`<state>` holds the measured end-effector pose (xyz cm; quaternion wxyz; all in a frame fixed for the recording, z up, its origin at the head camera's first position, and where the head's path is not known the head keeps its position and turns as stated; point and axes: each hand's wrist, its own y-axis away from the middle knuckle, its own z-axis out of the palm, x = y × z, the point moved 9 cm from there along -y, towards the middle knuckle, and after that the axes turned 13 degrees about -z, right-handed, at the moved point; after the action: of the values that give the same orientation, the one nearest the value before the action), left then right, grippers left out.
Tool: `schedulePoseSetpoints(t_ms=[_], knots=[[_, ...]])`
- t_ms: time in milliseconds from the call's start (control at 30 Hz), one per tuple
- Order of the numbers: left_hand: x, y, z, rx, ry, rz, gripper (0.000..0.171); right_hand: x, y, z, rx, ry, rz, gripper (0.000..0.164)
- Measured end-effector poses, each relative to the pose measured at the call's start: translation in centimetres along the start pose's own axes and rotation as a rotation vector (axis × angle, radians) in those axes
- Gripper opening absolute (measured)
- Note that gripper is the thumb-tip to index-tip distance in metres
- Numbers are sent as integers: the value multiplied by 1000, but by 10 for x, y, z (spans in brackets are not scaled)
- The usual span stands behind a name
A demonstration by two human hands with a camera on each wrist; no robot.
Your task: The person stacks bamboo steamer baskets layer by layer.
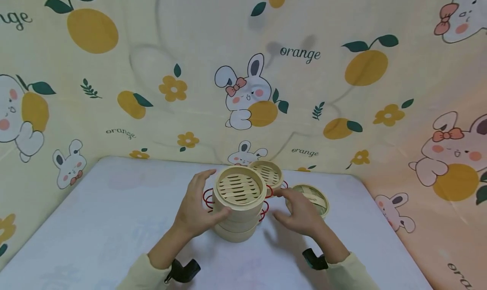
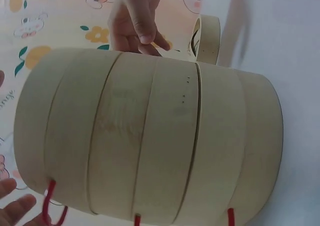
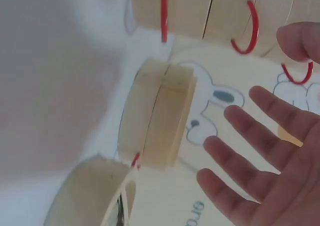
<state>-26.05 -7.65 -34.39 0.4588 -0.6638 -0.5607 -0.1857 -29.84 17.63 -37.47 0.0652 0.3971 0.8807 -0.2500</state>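
- Stacking step: left hand [image 1: 198, 212] grips the steamer stack [image 1: 239, 203] on the bench [image 1: 114, 222].
- Right hand [image 1: 300, 214] hovers beside it, fingers spread, holding nothing.
- Next move likely needs the stack kept steady.

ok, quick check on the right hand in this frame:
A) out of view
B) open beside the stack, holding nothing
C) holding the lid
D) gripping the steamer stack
B: the right hand has its fingers spread beside the stack of bamboo steamers and holds nothing, as the right wrist view confirms, while the left hand grips the stack's side and the lid lies apart on the table.
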Motion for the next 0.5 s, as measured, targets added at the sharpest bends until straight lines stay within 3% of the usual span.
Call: schedulePoseSetpoints(t_ms=[200, 500], knots=[[-16, -4, 9, -87, 124, -120, 93, 3, 1, -8, 18, 108, -14, 40], [-22, -8, 21, -158, 210, -177, 97, 7, 0, -14, 50, 104, -33, 38]])
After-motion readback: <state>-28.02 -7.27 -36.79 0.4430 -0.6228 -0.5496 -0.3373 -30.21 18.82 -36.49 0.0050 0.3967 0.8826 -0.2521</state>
